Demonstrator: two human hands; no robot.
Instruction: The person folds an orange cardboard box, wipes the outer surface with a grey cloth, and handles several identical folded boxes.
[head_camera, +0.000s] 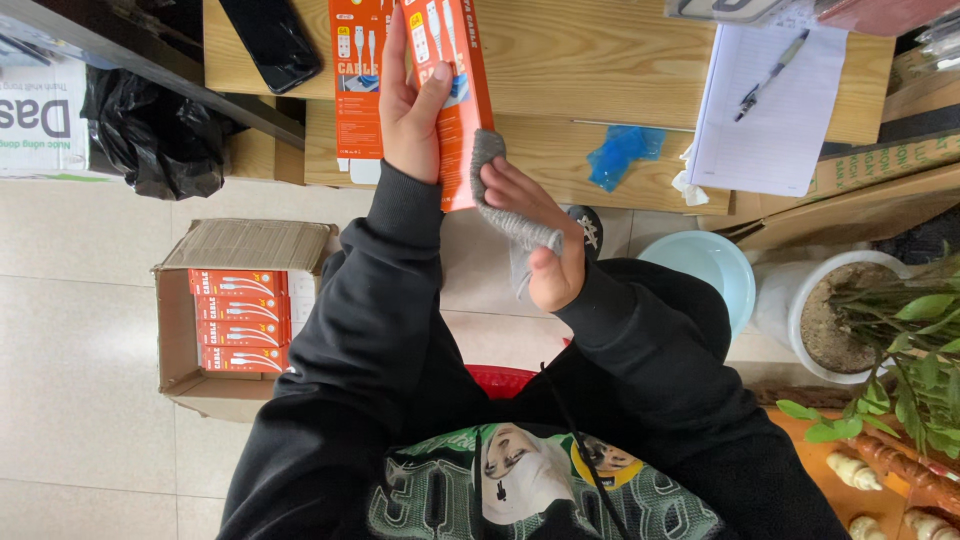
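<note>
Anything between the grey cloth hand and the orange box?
Nothing visible. The right hand presses the grey cloth directly against the edge of the orange box, which the left hand holds upright over the wooden desk.

Open desk (560, 60) is left at twelve o'clock; passage is blocked by a phone (272, 40) at eleven and paper (770, 110) at one.

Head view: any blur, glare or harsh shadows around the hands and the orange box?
Head view: even, soft light, no hard shadows; left hand and orange box sharp; right hand with grey cloth slightly soft; no glare on the box; wide-angle bending at edges.
</note>
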